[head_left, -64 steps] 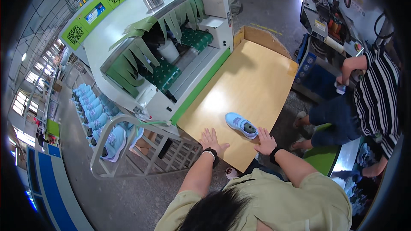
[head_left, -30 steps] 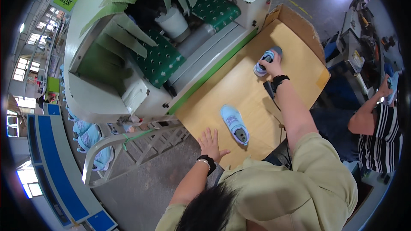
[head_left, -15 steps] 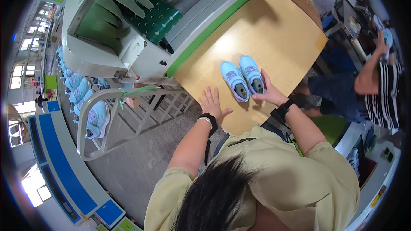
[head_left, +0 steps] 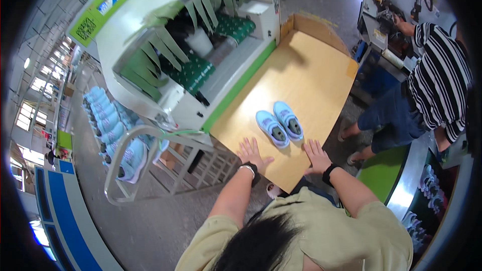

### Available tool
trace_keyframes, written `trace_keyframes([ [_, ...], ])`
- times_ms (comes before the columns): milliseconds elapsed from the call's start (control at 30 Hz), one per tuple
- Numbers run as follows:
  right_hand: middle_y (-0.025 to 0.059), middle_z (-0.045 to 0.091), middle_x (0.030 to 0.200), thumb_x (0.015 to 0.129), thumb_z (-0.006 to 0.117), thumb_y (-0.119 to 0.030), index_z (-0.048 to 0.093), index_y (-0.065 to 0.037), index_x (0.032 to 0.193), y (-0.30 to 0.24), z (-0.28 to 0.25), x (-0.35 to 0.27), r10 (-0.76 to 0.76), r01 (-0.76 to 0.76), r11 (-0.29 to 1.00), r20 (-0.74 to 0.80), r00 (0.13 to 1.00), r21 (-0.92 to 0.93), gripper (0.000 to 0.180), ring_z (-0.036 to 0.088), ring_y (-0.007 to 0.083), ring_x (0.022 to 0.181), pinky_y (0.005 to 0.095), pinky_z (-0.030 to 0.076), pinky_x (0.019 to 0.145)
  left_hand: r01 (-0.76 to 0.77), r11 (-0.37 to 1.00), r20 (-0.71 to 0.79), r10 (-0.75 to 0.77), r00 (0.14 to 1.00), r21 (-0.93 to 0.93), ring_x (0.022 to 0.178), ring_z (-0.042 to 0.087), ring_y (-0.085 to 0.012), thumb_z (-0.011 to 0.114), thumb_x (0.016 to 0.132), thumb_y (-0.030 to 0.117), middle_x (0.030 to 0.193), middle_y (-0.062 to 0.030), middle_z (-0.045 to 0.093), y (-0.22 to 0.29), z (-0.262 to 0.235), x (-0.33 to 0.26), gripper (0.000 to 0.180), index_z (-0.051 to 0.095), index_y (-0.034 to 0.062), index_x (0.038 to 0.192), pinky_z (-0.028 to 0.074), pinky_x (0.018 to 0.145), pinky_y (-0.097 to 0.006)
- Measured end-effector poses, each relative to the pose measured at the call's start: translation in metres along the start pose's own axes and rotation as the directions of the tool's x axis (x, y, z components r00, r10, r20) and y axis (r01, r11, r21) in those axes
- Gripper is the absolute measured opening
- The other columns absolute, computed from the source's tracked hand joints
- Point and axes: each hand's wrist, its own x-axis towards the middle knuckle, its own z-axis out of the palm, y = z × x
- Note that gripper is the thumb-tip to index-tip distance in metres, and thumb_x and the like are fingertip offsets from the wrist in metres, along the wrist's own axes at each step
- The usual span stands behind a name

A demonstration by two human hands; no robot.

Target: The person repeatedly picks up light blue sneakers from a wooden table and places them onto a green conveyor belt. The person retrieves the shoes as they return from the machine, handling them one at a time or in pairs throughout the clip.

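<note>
Both hands lay flat & spread on the counter (head_left: pixel 311 65) near edge, holding nothing; the two blue shoes (head_left: pixel 279 123) sat just past them, toes pointing away, right hand (head_left: pixel 316 154) closer than left hand (head_left: pixel 252 153).

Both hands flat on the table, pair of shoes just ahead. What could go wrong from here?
1. The two light blue shoes sit near the front edge of the wooden table; a sweep by the left hand or right hand might knock one off.
2. The green-flapped machine opens right beside the table; reaching toward it risks catching fingers.
3. A person in a striped shirt stands close on the right; elbows may collide.
</note>
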Motion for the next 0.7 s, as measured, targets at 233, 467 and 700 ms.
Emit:
trace_keyframes([
  [233,0.016,-0.001,0.17,0.062,0.091,-0.048,0.01,-0.019,0.163,-0.013,-0.011,-0.005,0.045,-0.044,0.999,0.02,0.999,-0.027,0.132,0.001,0.0422,0.155,0.066,0.03,0.114,0.004,1.0,-0.016,-0.005,1.0,-0.021,0.153,-0.014,-0.0457,0.06,0.074,0.084,0.166,-0.0257,-0.015,-0.002,-0.003,-0.005,0.134,-0.01,0.0124,0.162,0.001,0.119,-0.066],
  [467,0.0106,-0.003,0.171,0.063,0.09,-0.05,0.01,-0.023,0.163,-0.002,-0.002,-0.004,0.041,-0.041,0.999,0.011,0.999,0.002,0.131,-0.003,0.0385,0.156,0.0714,0.029,0.112,0.01,1.0,-0.007,-0.01,1.0,-0.009,0.154,-0.014,-0.0426,0.059,0.075,0.084,0.167,-0.0219,-0.015,0.005,-0.005,-0.008,0.131,-0.009,0.014,0.163,-0.002,0.12,-0.064],
  [700,0.0123,-0.006,0.17,0.066,0.087,-0.055,0.006,-0.021,0.163,0.0,-0.002,-0.002,0.033,-0.03,0.998,0.062,0.998,-0.05,0.131,-0.004,0.0402,0.156,0.0709,0.029,0.112,0.004,0.998,-0.025,-0.006,1.0,-0.055,0.153,-0.015,-0.045,0.064,0.076,0.079,0.167,-0.0247,-0.016,0.004,-0.005,-0.012,0.131,-0.008,0.0112,0.163,-0.002,0.12,-0.065],
])
